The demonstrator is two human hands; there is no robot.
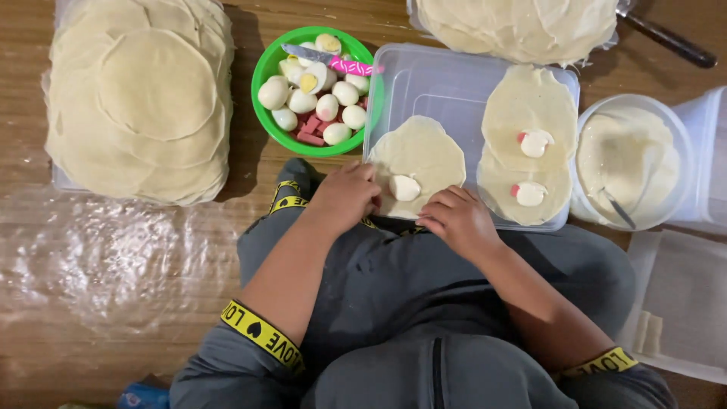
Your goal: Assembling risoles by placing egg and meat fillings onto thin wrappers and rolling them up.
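1. Counting the laid-out pieces: three round dough wrappers lie on the upturned clear plastic lid (424,76), and each carries one white egg piece with a bit of red sausage beside it or under it.
2. The near wrapper (419,163) sits at the lid's front left corner, flat, its front edge hanging toward the person's lap; being round, it has no clear long axis.
3. The egg piece (404,187) on it lies near its front edge, its longer side running roughly left to right.
4. The left hand (344,198) rests on the wrapper's left edge, fingers curled together and touching the dough.
5. The right hand (457,220) meets the wrapper's front right edge, fingers bent and close together; whether they pinch the dough I cannot tell.
6. The other two wrappers (528,144) overlap at the lid's right side, one behind the other.
7. A green bowl (266,72) holds about a dozen peeled small eggs, one halved with yolk showing, several red sausage sticks, and a pink-handled knife (333,62) laid across the top.
8. Two stacks of plain wrappers (140,98) stand far left and at the top edge.
9. A clear round tub (632,163) at right holds pale paste and a spoon.
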